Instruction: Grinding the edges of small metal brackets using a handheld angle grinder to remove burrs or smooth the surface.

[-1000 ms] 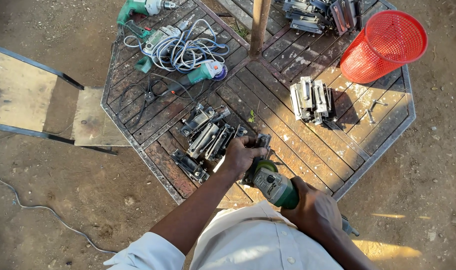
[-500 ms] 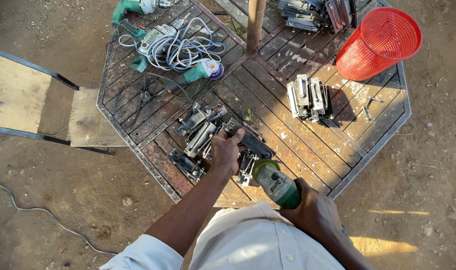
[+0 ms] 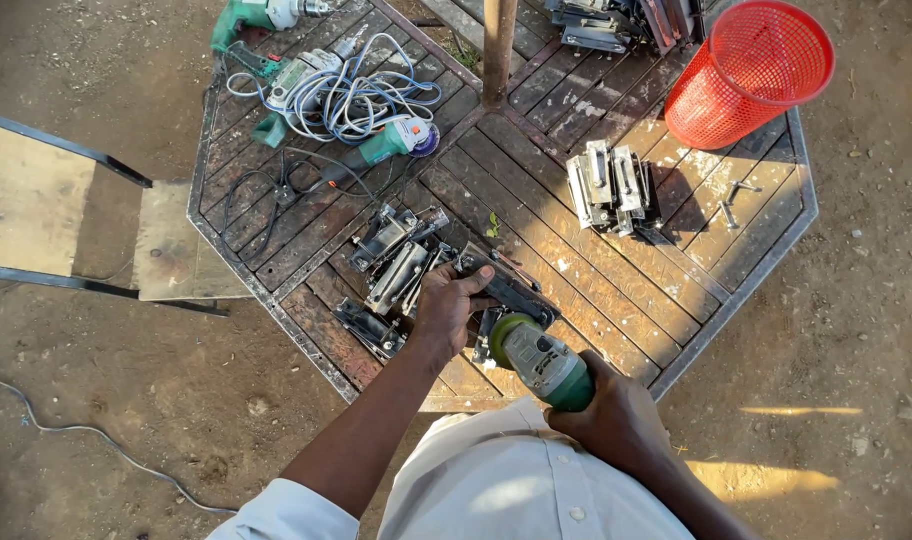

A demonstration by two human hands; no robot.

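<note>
L hand [image 3: 446,305] lay on a dark metal part [image 3: 511,290], thumb stretched along its near edge, fingers curled over the far side, gripping it flat to the slat table [image 3: 676,300]. R hand [image 3: 616,425] was wrapped round the green grinder [image 3: 541,362], fingers closed tight on the body; the head sat just under the L thumb, touching or nearly touching the part, and the disc was hidden, so contact can't be told.

Step in hand, by the look: steadying the part w/ L while bringing the grinder to it. A next move would call for a firm L hold, fingers kept clear of the disc side, and the tool angled onto the part's edge, not the wood.

Just beyond the L fingertips: a heap of similar metal parts [image 3: 401,255]. Farther past them, a second grinder [image 3: 401,140] w/ a cord tangle [image 3: 346,95], and a drill [image 3: 251,15] at the table's far edge. Well off to the R of both hands: a pale stack of parts [image 3: 608,185], loose bolts [image 3: 736,200], a red basket [image 3: 751,70]. A post [image 3: 498,45] rose from the table's middle.
</note>
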